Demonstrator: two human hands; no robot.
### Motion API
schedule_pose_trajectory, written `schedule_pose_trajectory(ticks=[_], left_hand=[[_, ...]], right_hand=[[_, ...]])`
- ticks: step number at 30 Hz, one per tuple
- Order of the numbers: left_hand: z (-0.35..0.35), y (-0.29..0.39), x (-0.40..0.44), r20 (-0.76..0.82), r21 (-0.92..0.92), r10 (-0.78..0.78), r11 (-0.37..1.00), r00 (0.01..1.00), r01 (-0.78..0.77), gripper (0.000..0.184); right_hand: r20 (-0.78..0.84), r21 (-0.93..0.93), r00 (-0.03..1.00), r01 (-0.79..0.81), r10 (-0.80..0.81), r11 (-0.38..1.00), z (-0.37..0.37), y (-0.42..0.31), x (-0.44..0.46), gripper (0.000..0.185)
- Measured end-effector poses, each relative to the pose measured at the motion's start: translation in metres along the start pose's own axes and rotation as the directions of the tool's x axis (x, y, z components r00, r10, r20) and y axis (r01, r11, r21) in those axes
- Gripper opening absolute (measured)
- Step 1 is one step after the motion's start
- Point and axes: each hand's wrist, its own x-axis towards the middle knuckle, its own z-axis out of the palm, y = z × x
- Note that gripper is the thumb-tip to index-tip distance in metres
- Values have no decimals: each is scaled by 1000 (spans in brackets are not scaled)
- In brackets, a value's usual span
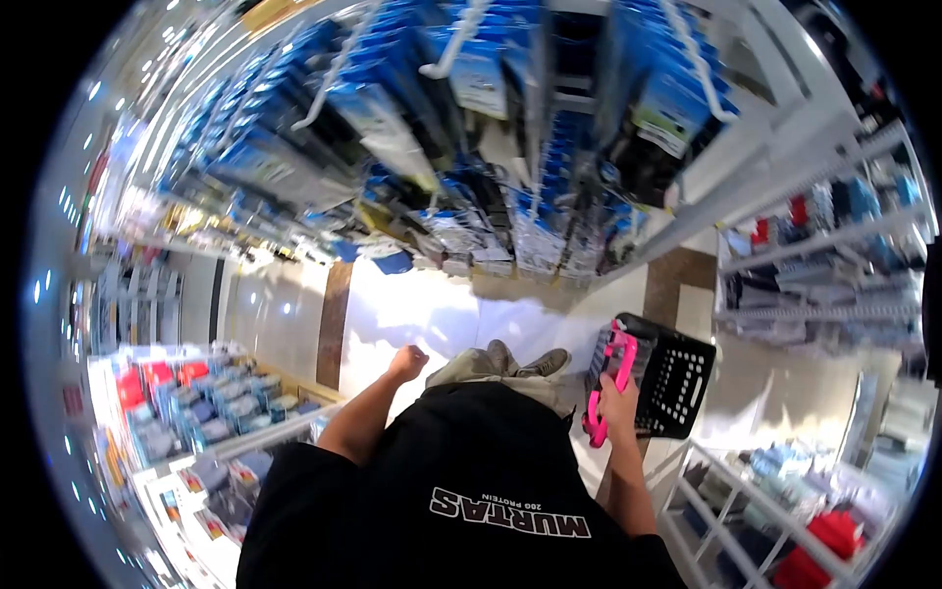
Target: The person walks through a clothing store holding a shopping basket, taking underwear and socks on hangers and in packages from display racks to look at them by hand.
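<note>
My right hand (618,404) is closed around the pink handle (624,355) of a black shopping basket (695,378), which hangs at my right side with rows of holes in its wall. What lies inside the basket I cannot make out. On the other side, my left hand (406,362) is held in front of my body with its fingers curled in. Nothing shows in it. Ahead of both hands hang packs with blue tops (481,79) on white hooks.
A rack of packaged goods (824,245) stands at the right. Left of me, a low display (216,402) holds folded items in rows. A white wire bin (756,535) with cloth goods is at the lower right. Pale tiles (392,304) cover the floor.
</note>
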Motion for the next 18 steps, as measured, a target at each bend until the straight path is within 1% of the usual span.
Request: schedule_pose_trajectory(ticks=[1,2,4,7,10,11,12,13,14,15,18], left_hand=[[-5,-4,-18,-3,-65,-165,984,986,164,35],[-7,-11,-34,-32,-108,-220,971,975,215,35],[-6,-15,-57,-36,-309,-374,886,927,346,35],[7,-16,-74,-110,-352,-422,863,900,362,35],[12,-5,-76,-190,-343,-376,891,907,297,32],[11,1,-75,-183,-360,-374,886,909,292,32],[7,11,-73,-175,-373,-366,884,914,282,32],[1,24,-74,-179,-346,-325,905,929,249,31],[-5,35,-73,-115,-367,-331,890,937,270,32],[1,33,-68,-114,-352,-273,910,955,218,32],[-7,45,-70,-78,-337,-128,937,989,95,32]], right_hand=[[-34,9,995,98,-98,995,3,15,4,13],[-37,-12,994,100,-101,995,2,28,4,13],[-48,-40,991,126,-127,991,7,37,12,14],[-15,23,994,112,-111,993,25,34,-1,15],[24,22,998,59,-60,998,39,31,-12,15],[54,41,995,76,-78,996,41,35,-15,16],[58,2,997,55,-55,998,41,39,-16,15],[53,-34,998,37,-35,999,40,43,-17,14],[44,-67,999,20,-17,998,42,45,-18,14],[54,-48,998,-42,44,998,46,38,-25,12],[35,-32,999,23,-22,999,61,48,-25,14]])
